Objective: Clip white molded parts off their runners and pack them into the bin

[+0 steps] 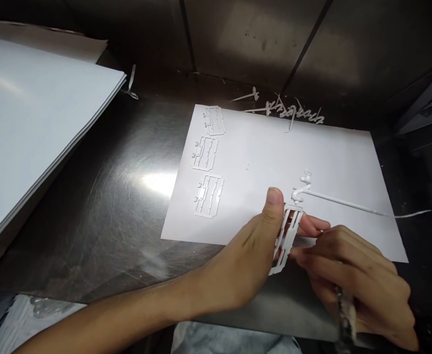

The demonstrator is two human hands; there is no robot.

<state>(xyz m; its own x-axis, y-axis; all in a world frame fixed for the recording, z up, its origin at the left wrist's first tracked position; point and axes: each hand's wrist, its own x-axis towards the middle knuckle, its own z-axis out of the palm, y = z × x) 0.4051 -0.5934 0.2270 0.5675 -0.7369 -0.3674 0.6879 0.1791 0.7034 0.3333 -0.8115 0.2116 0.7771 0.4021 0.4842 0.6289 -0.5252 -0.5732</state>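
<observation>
A slotted white plastic frame is held upright and tilted in my left hand, thumb along its side and fingers behind it. My right hand is closed around a slim tool with a worn, stained handle; the working end is hidden. The right fingertips are close to the frame's lower right edge, and I cannot tell whether they touch it. Just past the frame's top lies a white plastic runner with a long thin tail; whether it joins the frame is unclear. Both hands are over a white paper sheet.
Three similar frames lie in a column on the sheet's left side. Several cut-off runners are heaped along its back edge. A paper stack stands at the left on the metal bench, with a white scrap beside it. A metal wall rises behind.
</observation>
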